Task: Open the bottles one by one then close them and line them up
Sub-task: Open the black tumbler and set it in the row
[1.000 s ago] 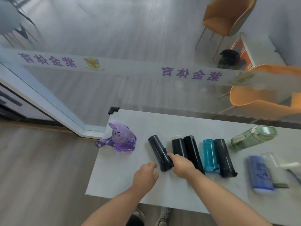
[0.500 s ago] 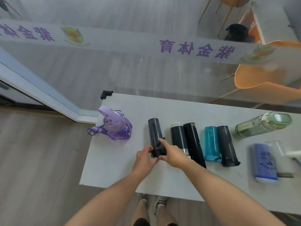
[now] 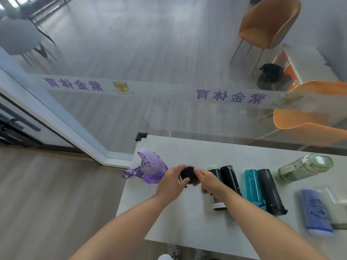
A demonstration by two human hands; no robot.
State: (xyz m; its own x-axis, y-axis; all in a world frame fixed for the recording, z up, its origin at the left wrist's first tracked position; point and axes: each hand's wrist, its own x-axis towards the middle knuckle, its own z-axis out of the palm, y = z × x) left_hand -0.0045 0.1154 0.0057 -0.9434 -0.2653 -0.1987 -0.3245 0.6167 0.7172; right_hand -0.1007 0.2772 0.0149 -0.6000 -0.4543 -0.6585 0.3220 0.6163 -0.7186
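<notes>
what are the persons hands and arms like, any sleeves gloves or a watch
The left hand and right hand are bare, with no gloves, rings or watch to be seen. Both forearms are bare too: no sleeve, band or marking shows on either one down to the bottom edge of the picture.

**Bare arms, pale shoes**

I wear nothing on my arms. My left forearm (image 3: 122, 222) and right forearm (image 3: 262, 222) are bare from the lower edge of the view to the wrists. My left hand (image 3: 171, 182) and right hand (image 3: 208, 182) are bare too. Low down, the toes of my shoes (image 3: 173, 249) show: pale, grey-white, faintly mottled, too blurred for detail.
</notes>
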